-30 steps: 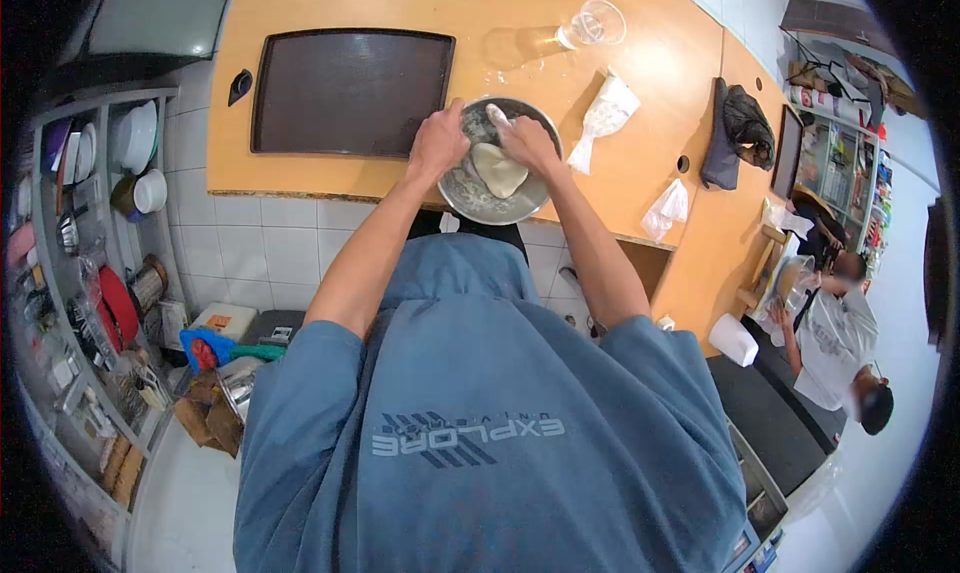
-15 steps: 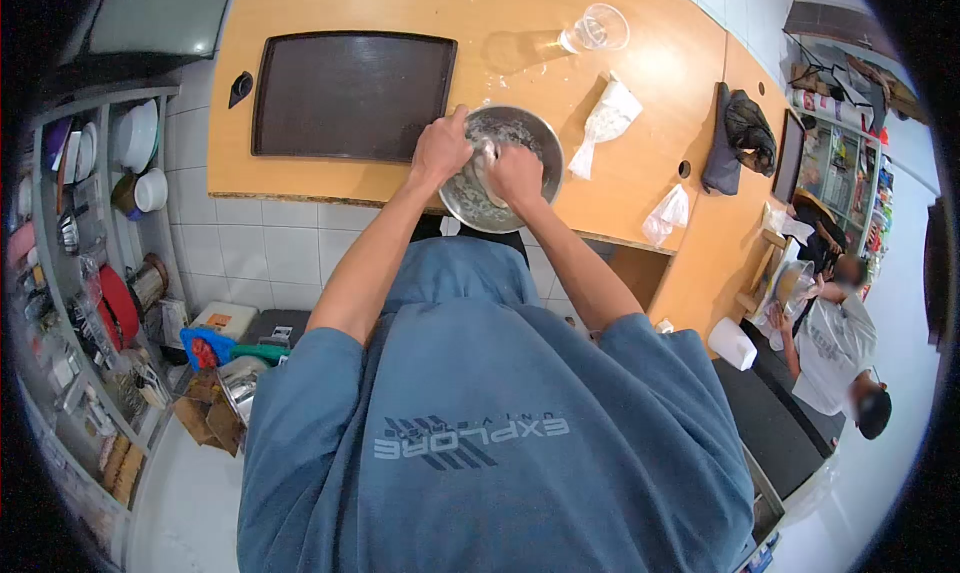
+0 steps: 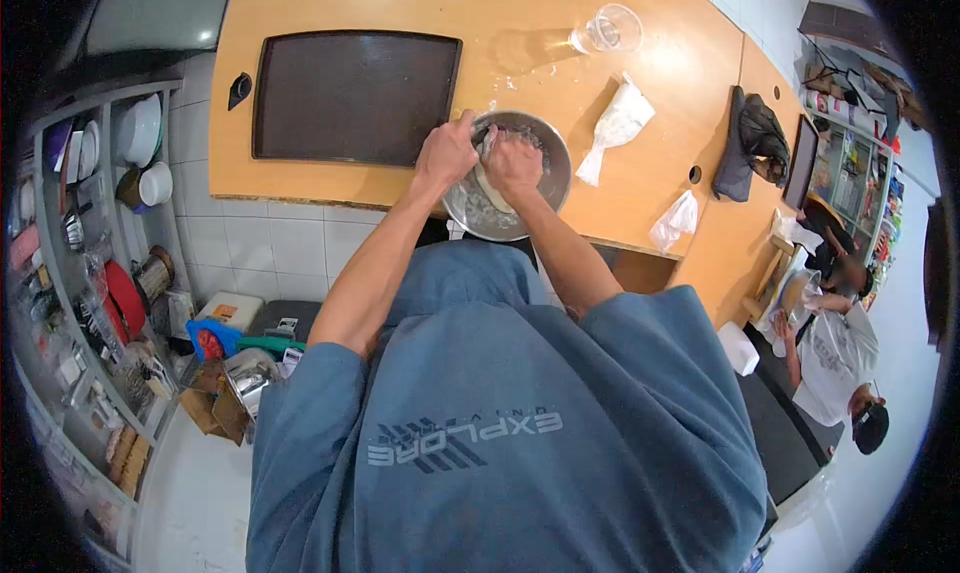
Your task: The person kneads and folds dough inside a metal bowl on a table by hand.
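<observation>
A steel mixing bowl (image 3: pixel 560 176) rests at the front edge of the wooden table, its inner wall smeared with white flour or paste. My left hand (image 3: pixel 447 155) is closed on the bowl's left rim, thumb pointing up. Inside the bowl, my right hand (image 3: pixel 513 165) presses on a pale lump of dough (image 3: pixel 491 190). Its fingers are curled over the dough and partly hidden, and whitish residue sticks to them.
A dark baking tray (image 3: pixel 355 98) lies left of the bowl. A clear plastic cup (image 3: pixel 612 31), a white bag (image 3: pixel 618 123) and a smaller plastic bag (image 3: pixel 675 221) are to the right. Shelving (image 3: pixel 95 273) stands far left; another person (image 3: pixel 838 358) works at far right.
My right hand has shifted slightly up within the bowl, and more of the dough shows below it. My left hand still grips the rim. The whole view has shifted a little.
</observation>
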A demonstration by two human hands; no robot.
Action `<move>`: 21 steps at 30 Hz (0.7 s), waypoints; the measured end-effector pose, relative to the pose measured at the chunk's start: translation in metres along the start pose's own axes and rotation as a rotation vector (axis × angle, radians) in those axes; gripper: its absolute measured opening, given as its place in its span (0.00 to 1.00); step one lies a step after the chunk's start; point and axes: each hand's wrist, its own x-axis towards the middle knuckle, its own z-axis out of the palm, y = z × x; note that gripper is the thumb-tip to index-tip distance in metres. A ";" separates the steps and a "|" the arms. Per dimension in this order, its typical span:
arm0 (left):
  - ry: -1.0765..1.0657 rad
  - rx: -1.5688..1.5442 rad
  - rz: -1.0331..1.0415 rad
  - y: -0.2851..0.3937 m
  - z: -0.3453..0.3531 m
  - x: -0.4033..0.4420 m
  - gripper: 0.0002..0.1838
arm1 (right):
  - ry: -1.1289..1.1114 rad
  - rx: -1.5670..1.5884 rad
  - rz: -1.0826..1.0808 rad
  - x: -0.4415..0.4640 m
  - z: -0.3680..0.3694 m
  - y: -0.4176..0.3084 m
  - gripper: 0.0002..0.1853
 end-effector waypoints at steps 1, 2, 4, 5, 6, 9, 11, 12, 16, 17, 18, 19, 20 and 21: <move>0.005 0.014 0.003 0.000 0.001 0.006 0.10 | 0.004 0.016 0.013 0.006 -0.002 0.002 0.28; 0.003 0.030 -0.004 -0.002 0.001 0.005 0.11 | -0.002 0.037 0.027 0.006 -0.002 0.001 0.28; -0.001 0.049 0.009 -0.003 0.002 0.006 0.13 | -0.053 0.080 0.093 0.006 -0.008 0.000 0.29; -0.001 0.056 0.024 -0.003 0.001 0.008 0.13 | -0.100 0.105 0.140 0.007 -0.012 0.001 0.30; -0.007 0.061 0.038 -0.003 0.001 0.006 0.14 | -0.151 0.130 0.192 0.005 -0.014 0.003 0.31; -0.021 0.082 0.075 -0.007 -0.001 0.007 0.14 | -0.262 0.390 0.086 0.008 -0.007 0.033 0.29; -0.021 0.086 0.069 -0.007 -0.001 0.006 0.14 | -0.404 0.527 -0.055 0.001 -0.041 0.032 0.26; -0.021 0.088 0.065 -0.007 -0.001 0.005 0.14 | -0.476 0.595 -0.125 -0.003 -0.054 0.033 0.25; -0.045 0.085 0.036 -0.004 -0.004 0.004 0.15 | -0.532 0.450 -0.097 -0.006 -0.066 0.040 0.24; -0.052 0.081 0.024 -0.003 -0.006 0.003 0.15 | -0.499 0.518 -0.050 -0.010 -0.072 0.040 0.24; -0.058 0.078 0.010 -0.001 -0.008 0.003 0.15 | -0.466 0.585 -0.005 -0.013 -0.078 0.041 0.23; -0.057 0.055 0.012 0.000 -0.009 0.002 0.15 | -0.436 0.653 0.039 -0.016 -0.080 0.040 0.23; -0.057 0.034 0.014 0.001 -0.011 0.001 0.15 | -0.383 0.786 0.006 -0.017 -0.077 0.040 0.24; -0.057 0.014 0.017 0.000 -0.011 0.001 0.16 | -0.327 0.920 -0.028 -0.018 -0.069 0.040 0.25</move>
